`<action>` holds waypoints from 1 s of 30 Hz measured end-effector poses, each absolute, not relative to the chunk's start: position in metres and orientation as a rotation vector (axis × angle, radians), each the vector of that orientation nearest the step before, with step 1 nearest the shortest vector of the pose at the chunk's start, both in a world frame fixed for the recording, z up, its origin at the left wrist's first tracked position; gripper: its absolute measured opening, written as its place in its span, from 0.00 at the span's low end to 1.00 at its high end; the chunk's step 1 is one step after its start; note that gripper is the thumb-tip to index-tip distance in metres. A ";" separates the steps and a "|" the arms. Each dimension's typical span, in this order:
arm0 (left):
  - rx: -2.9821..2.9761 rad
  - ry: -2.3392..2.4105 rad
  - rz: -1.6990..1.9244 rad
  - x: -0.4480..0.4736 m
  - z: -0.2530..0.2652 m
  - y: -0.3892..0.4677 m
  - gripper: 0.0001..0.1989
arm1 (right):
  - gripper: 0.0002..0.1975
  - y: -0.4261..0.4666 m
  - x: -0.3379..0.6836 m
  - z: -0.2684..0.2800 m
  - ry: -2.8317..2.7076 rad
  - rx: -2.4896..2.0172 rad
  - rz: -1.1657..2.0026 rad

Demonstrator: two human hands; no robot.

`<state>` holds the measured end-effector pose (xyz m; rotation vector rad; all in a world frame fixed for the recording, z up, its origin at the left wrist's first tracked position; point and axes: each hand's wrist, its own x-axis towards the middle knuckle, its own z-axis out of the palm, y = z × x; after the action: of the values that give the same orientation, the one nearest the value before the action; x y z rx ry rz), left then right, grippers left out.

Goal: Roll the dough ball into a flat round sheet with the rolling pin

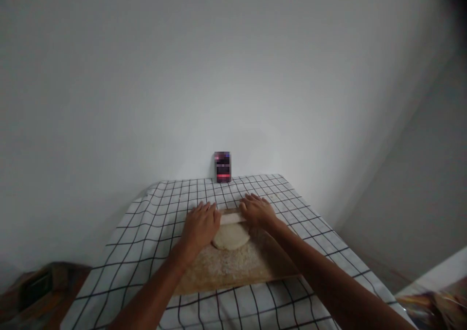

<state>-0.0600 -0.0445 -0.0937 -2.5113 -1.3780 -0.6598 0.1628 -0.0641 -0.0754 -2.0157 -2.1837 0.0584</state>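
A pale rolling pin (pixel 231 217) lies crosswise at the far side of a flat, roundish piece of dough (pixel 230 238). My left hand (pixel 202 224) rests over the pin's left end, and my right hand (pixel 258 211) covers its right end. The fingers of both hands curve forward over the pin, hiding its ends. Beneath the dough is a wooden board (pixel 233 271), dusted with flour in front of it. Part of the dough's far edge is hidden by the pin.
A white tablecloth with dark grid lines (pixel 134 245) covers the table. Against the wall at the back stands a small dark pixelated object (pixel 223 167). Brownish items (pixel 47 291) are at the lower left, and blurred shiny items (pixel 438 308) at the lower right.
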 end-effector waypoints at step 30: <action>-2.585 -1.471 -0.541 -0.054 -0.091 0.003 0.17 | 0.27 -0.004 0.176 -0.081 -2.156 -1.972 0.111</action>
<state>-0.0542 0.0034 -0.0915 -2.5848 -1.4708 -0.5407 0.1761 -0.0036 -0.0806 -1.9716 -2.1556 0.1110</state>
